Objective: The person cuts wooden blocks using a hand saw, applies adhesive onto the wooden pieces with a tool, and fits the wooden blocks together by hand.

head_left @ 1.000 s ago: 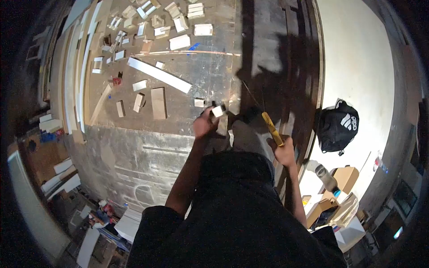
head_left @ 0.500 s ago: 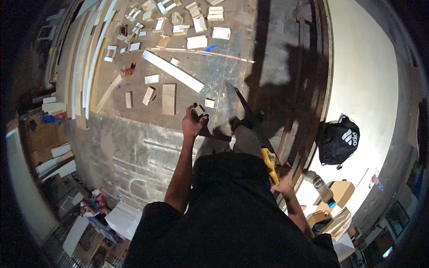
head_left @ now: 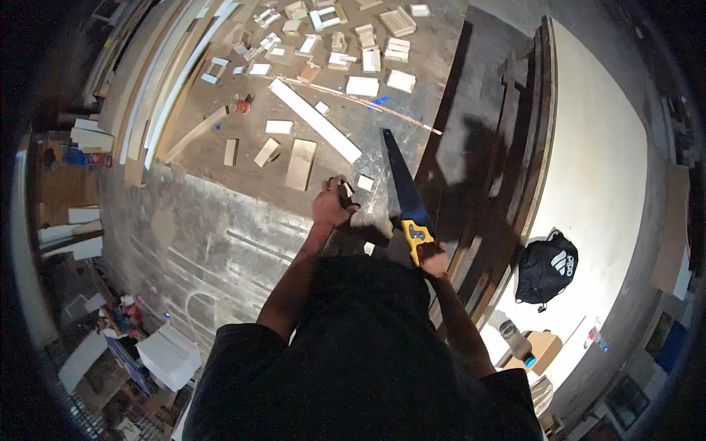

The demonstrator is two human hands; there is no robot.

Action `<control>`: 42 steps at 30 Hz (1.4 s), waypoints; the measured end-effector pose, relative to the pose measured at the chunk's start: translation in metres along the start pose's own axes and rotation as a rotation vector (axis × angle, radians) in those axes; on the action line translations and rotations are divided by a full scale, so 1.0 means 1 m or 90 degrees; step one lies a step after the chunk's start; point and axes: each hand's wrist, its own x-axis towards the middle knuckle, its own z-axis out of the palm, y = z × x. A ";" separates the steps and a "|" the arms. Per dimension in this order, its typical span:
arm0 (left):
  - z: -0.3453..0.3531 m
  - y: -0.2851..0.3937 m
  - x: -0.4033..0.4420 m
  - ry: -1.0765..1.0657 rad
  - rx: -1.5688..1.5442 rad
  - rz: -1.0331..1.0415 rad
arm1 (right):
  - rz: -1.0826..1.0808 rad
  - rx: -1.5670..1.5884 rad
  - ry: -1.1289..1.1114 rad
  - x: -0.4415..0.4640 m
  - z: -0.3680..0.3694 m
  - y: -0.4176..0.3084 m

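My right hand (head_left: 434,262) is wrapped round the yellow handle of a handsaw (head_left: 401,180). The dark blade points away from me, tip toward the far side of the work surface. Left of the saw, my left hand (head_left: 334,204) has its fingers curled round a small wooden block (head_left: 348,191), largely covered by the fingers. Just beyond that hand lies a small pale block (head_left: 365,182). A flat wooden board (head_left: 301,165) rests to its upper left, and a long white strip (head_left: 316,121) lies diagonally behind.
Several small wooden boxes and frames (head_left: 362,86) are spread at the far side. Long boards (head_left: 176,81) stand along the left. On the right, a pale panel (head_left: 596,147) carries a black drawstring bag (head_left: 546,270), a bottle (head_left: 517,343) and a cardboard box (head_left: 543,351).
My right hand has brought the handsaw forward and up from beside my hip, its blade now pointing away. The left hand keeps its block. The view has shifted and turned slightly.
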 end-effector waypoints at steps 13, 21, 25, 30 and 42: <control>0.007 -0.026 0.043 -0.037 0.053 0.286 | 0.260 -0.055 -0.394 0.023 0.074 -0.062; 0.020 -0.064 0.038 0.066 -0.027 0.291 | -0.208 -0.338 0.105 0.066 0.079 -0.123; 0.012 -0.077 0.030 0.086 -0.079 0.214 | -0.026 -0.273 -0.066 0.084 0.072 -0.144; 0.002 -0.105 0.019 0.098 -0.170 0.263 | -0.080 -0.408 0.136 0.109 0.068 -0.154; -0.039 -0.194 -0.052 0.182 -0.291 0.090 | 0.161 -0.095 -0.220 0.142 0.029 -0.155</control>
